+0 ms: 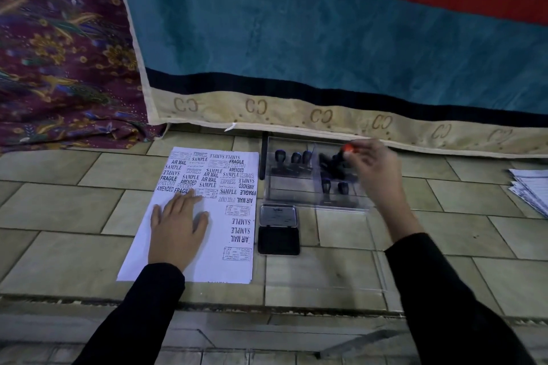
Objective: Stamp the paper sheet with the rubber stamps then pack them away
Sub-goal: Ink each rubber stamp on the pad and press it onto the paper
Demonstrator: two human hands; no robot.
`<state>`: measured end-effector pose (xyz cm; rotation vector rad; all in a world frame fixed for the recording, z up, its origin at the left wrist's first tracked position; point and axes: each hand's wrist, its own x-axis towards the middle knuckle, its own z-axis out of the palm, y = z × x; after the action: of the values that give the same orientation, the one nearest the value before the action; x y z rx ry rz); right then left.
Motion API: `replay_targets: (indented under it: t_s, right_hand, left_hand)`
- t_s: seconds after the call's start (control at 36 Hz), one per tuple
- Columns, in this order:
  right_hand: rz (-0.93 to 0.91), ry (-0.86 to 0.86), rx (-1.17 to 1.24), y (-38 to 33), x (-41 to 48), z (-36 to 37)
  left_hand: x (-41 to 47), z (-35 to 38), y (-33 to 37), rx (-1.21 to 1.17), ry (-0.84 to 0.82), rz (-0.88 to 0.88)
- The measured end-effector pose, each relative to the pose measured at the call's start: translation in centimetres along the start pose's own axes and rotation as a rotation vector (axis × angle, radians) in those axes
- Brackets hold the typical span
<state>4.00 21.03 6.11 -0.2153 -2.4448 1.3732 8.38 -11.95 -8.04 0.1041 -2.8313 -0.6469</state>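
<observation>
A white paper sheet [207,246] covered with black stamp prints lies on the tiled floor. My left hand [178,228] rests flat on it, fingers spread. To its right an open black ink pad [278,230] lies with its lid folded back. Beyond that sits a clear plastic stamp box [314,201] holding several black rubber stamps [293,161]. My right hand [376,169] hovers over the box's right half, fingers pinched on a black stamp with a red top [345,154].
A clear lid [355,270] lies flat in front of the box. A teal and red blanket [326,38] hangs just behind the box. Patterned purple cloth [59,53] lies at far left. A stack of papers [530,187] sits at the right edge.
</observation>
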Motion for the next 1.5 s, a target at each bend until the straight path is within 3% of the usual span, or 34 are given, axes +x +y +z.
replay_targets:
  t_s: [0.11, 0.28, 0.56, 0.83, 0.94, 1.08, 1.36, 1.5]
  right_hand:
    - [-0.003, 0.032, -0.214, 2.3, 2.3, -2.3]
    - [0.046, -0.111, -0.380, 4.9, 3.3, -1.9]
    - [0.040, -0.228, -0.583, 5.6, 3.6, -0.5]
    - [0.036, -0.355, -0.959, 3.9, 4.2, 0.3]
    - [-0.094, -0.223, -0.870, 2.7, 3.8, 1.8]
    - [-0.210, -0.300, -0.631, 1.0, 4.3, 5.8]
    - [-0.271, -0.523, -0.789, -2.1, 5.8, 12.0]
    - [-0.226, -0.551, -0.852, -1.7, 6.2, 12.8]
  left_hand:
    - [0.0, 0.0, 0.0, 0.000, -0.001, -0.001]
    - [0.0, 0.1, 0.0, 0.011, 0.009, 0.004]
    - [0.1, 0.2, -0.4, 0.020, 0.003, 0.010]
    - [0.0, 0.3, -0.1, 0.013, 0.007, -0.007]
    - [0.0, 0.2, -0.2, 0.013, 0.011, -0.004]
    - [0.0, 0.1, -0.2, -0.006, 0.006, -0.007]
    - [0.0, 0.0, -0.2, -0.010, 0.003, -0.013]
    - [0.0, -0.1, -0.1, -0.007, 0.004, -0.010]
